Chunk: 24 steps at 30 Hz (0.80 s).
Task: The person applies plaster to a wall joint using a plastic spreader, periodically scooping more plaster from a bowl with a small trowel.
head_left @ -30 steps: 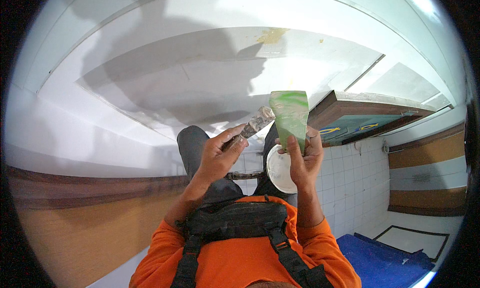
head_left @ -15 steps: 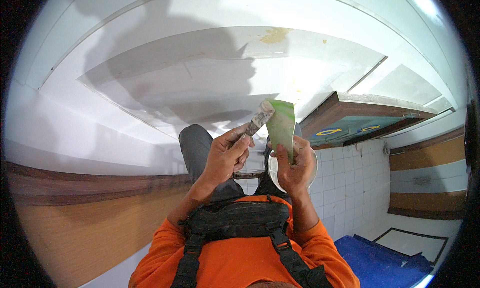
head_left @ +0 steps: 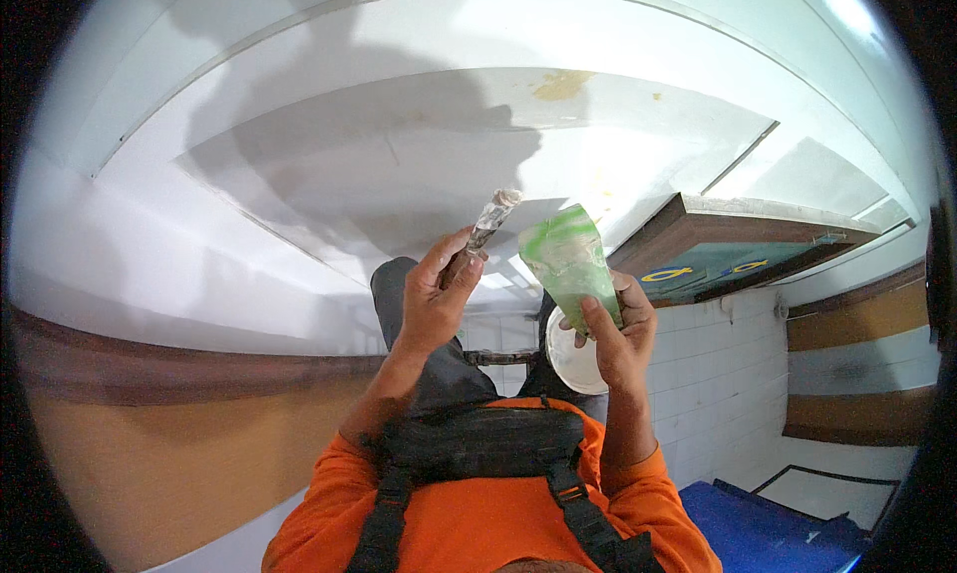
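Note:
My left hand [head_left: 437,294] is closed around the handle of a putty knife [head_left: 492,220], its narrow blade caked with whitish paste and pointing up and away. In my right hand [head_left: 620,336] a green flexible plastic spreader [head_left: 564,259] is pinched near its lower end, thumb on the face toward me. Pale paste smears the spreader's upper part. A gap separates the two tools. Below my right hand stands a round white bucket [head_left: 578,362], partly hidden by that hand; its contents are hard to make out.
Ahead rises a white wall panel [head_left: 399,159] with a yellowish patch [head_left: 563,85] and my shadow on it. A dark wood-framed board [head_left: 733,259] juts out at right. White tiles [head_left: 688,374] lie beyond the bucket, a blue sheet [head_left: 758,528] lower right, wood panelling [head_left: 199,463] left.
The knife and spreader, overlapping before, have come apart. My right hand has shifted right and turned the spreader's broad face toward me; the knife blade now shows edge-on.

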Tool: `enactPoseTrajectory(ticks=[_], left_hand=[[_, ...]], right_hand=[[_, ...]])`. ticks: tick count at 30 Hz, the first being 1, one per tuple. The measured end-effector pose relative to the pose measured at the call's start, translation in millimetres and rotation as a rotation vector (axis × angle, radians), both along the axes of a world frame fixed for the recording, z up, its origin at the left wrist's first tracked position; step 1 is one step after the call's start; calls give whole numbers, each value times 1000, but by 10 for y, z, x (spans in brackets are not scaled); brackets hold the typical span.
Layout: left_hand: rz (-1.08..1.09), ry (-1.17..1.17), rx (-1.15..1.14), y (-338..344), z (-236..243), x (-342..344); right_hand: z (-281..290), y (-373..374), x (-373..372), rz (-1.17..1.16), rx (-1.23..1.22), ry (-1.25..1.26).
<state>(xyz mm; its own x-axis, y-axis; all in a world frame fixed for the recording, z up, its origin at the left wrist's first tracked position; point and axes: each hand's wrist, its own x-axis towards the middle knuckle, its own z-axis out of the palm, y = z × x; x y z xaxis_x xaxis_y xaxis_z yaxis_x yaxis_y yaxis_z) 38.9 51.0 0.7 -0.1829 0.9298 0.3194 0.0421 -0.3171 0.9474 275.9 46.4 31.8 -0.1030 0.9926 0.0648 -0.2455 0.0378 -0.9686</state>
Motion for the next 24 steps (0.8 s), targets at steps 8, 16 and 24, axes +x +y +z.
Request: enactPoseTrajectory(ticks=[8, 16, 24], left_hand=[[-51, 133, 76, 3, -13, -24], [-94, 156, 111, 25, -5, -57], [-97, 199, 52, 6, 23, -115]], right_hand=[[67, 71, -88, 35, -34, 86], [51, 118, -17, 85, -12, 65], [63, 170, 82, 117, -2, 17]])
